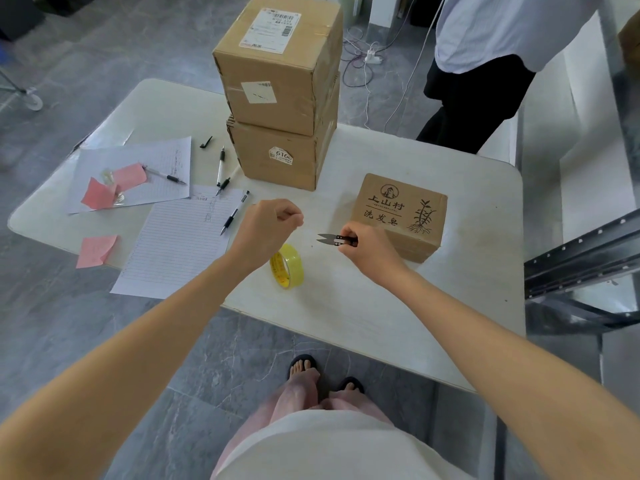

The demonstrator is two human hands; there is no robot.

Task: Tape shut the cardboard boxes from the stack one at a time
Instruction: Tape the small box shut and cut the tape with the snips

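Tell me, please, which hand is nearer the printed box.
Right. The right hand, gripping the snips, sits beside the printed box; the left hand is further left, by the tape roll.

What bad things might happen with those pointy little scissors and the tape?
1. The snips in the right hand have open, pointed blades aimed at the left hand close by; a finger might get nicked.
2. The tape roll stands on edge near the table's front edge and might roll off.
3. The top box sits askew on the lower box; a bump might shift it.
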